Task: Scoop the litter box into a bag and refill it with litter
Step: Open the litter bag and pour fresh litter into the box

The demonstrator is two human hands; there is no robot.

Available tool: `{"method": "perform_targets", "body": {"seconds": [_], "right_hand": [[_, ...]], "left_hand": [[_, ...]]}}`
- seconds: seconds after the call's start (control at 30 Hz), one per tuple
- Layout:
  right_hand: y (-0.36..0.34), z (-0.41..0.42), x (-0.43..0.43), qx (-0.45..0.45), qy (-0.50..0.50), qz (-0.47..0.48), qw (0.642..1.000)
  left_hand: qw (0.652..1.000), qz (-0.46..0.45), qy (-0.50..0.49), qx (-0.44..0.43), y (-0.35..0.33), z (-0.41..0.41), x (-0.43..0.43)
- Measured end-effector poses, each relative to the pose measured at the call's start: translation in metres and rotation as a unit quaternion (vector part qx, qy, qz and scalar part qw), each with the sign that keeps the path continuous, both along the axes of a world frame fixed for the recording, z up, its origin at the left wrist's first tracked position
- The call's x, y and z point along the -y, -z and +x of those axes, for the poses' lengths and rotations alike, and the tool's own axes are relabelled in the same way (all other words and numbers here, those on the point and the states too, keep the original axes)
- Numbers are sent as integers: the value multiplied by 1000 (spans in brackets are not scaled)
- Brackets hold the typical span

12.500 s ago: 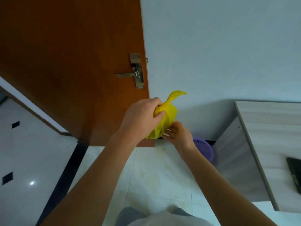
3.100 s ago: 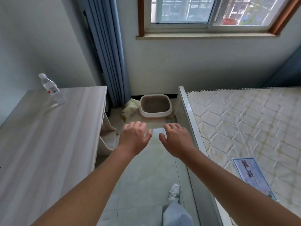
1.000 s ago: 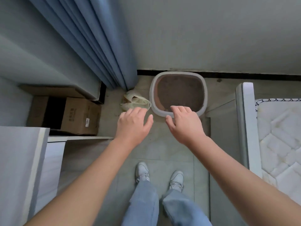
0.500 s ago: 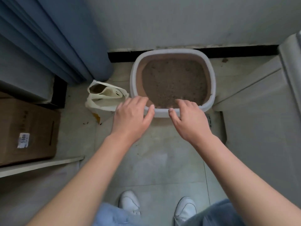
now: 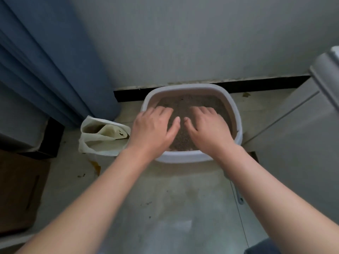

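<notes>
The white plastic litter box (image 5: 190, 154), rounded and filled with brown-grey granular litter (image 5: 183, 107), sits on the pale tiled floor (image 5: 165, 208) against the black skirting at the foot of the wall, right in front of you. Your left hand (image 5: 153, 128) and right hand (image 5: 207, 128) are both spread flat, palms down, over the litter, gripping nothing; whether they touch it you cannot tell. Just left of the box stands an open cream paper litter bag (image 5: 102, 136), near the blue curtain (image 5: 45, 61). A brown cardboard box (image 5: 20, 189) lies further left
</notes>
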State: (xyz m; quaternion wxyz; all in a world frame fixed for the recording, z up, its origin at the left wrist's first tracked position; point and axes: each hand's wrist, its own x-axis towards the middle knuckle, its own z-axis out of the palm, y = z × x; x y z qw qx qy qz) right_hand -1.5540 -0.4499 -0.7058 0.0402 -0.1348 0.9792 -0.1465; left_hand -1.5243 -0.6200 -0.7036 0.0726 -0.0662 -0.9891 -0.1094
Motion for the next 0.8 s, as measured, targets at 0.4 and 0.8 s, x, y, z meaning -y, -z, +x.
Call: {"method": "perform_targets", "body": {"seconds": [0.4, 0.8], "right_hand": [[-1, 9, 26, 7, -59, -8, 998], [16, 9, 69, 20, -132, -28, 991]], "left_hand": [[1000, -26, 8, -14, -17, 9, 30], [995, -68, -68, -34, -22, 40, 91]]}}
